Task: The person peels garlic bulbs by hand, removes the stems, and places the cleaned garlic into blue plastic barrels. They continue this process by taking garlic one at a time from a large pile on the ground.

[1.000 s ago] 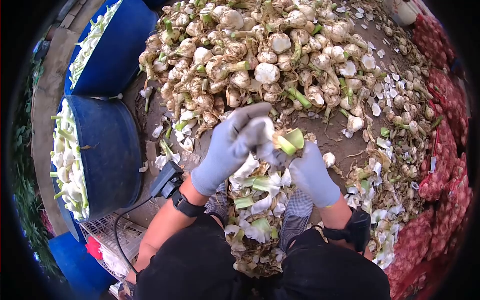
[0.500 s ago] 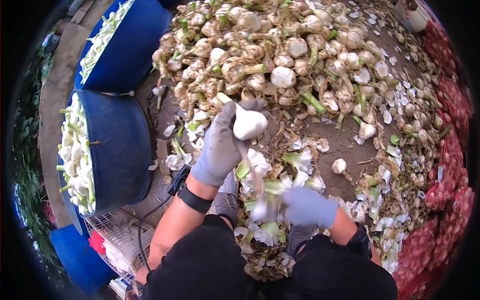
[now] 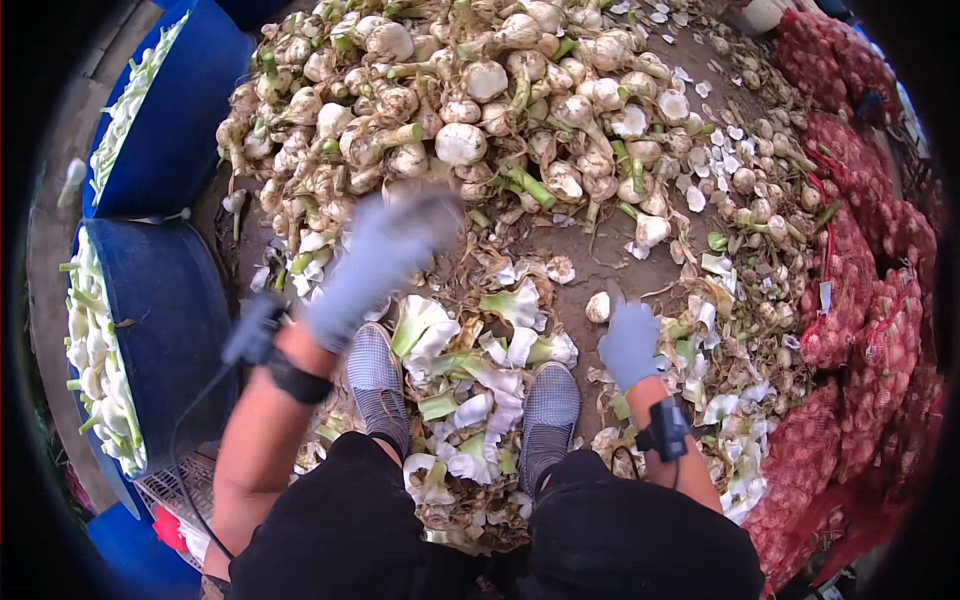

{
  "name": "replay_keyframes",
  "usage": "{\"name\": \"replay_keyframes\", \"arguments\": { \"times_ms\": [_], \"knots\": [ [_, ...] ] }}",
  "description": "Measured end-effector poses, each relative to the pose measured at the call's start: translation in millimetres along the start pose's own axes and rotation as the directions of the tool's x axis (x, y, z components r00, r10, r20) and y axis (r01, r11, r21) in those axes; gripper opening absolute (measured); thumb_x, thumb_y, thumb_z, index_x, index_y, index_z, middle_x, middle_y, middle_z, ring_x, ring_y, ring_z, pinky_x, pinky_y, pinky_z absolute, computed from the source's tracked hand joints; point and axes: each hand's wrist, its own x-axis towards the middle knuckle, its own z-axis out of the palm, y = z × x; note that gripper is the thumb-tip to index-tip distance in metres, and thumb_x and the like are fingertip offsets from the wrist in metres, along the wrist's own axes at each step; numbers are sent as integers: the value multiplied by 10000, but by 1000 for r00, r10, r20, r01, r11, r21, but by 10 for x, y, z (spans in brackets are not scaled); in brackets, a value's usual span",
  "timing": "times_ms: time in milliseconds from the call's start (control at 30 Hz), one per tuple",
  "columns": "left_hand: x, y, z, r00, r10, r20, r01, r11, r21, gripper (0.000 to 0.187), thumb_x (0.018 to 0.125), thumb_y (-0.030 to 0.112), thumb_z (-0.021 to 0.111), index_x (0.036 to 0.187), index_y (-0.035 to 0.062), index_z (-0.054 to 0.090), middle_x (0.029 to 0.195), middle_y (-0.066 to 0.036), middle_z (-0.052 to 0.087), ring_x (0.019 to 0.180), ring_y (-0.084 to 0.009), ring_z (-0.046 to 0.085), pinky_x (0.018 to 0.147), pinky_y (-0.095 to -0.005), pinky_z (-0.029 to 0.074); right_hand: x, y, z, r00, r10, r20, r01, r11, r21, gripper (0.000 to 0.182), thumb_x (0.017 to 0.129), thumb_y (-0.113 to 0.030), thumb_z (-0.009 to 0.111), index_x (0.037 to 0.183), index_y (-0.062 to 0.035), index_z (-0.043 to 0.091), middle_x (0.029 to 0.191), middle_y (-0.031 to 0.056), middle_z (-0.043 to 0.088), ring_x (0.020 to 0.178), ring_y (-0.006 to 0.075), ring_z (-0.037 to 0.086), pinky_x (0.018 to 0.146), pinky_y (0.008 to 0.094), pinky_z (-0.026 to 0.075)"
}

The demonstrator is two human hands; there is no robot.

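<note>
My left hand [image 3: 385, 250], in a grey glove, is smeared by motion over the near edge of a heap of untrimmed garlic bulbs [image 3: 461, 144]; its fingers are too blurred to read. To the right, my right hand [image 3: 631, 345], also gloved, is held low over the ground with fingers apart and nothing seen in it. A small loose bulb [image 3: 598, 307] lies just beside its fingertips. Between my shoes are peeled garlic skins [image 3: 478, 385]. A white cleaned garlic bulb [image 3: 73, 180] shows at the far left, next to the tubs.
Two blue tubs at my left, a nearer tub [image 3: 160, 330] and a farther tub [image 3: 190, 110], hold cleaned garlic with green stems. Red mesh sacks [image 3: 850, 300] of bulbs line the right side. A plastic crate [image 3: 175, 490] stands at the lower left. Scattered skins and small bulbs cover the right ground.
The cleaned garlic bulb has left my left hand, which now blurs over the heap. My right hand has moved right, away from the skins. The view has shifted right.
</note>
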Motion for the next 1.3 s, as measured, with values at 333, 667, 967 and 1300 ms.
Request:
{"name": "replay_keyframes", "arguments": {
  "times_ms": [333,667,967,1300],
  "knots": [
    [-240,50,650,929,-313,196,362,669,-649,576,770,67,743,1283,-9,492,1083,-66,625,989,-119,593,888,-273,498,529,-704,-1131,761,-258,-596,578,686,441,273,786,-175,660,1035,-67,629,879,102,647,792,284,632,678,405,491],
    [-256,217,508,998,63,-14,-64,993,-99,735,827,399,752,1385,20,460,1270,-128,579,1175,-215,546,1026,-346,397,389,-826,-1339,925,-315,211,-276,-178,945,575,947,-561,504,714,-44,596,560,21,569,442,79,496,430,202,355],
    [-366,221,460,969,-227,93,233,726,-648,625,839,322,746,1330,20,504,1159,-105,636,1081,-147,594,930,-295,456,333,-940,-1466,917,-291,273,-330,-167,929,349,975,-295,545,850,24,615,588,62,587,493,96,553,446,233,434],
    [-368,248,412,943,-251,218,318,487,-813,664,958,507,513,1440,85,340,928,-43,625,593,-98,560,519,-209,425,270,-1014,-1449,985,-170,35,-49,-79,996,319,969,-289,557,886,16,607,655,61,605,551,119,596,460,256,457]
  ]
}}
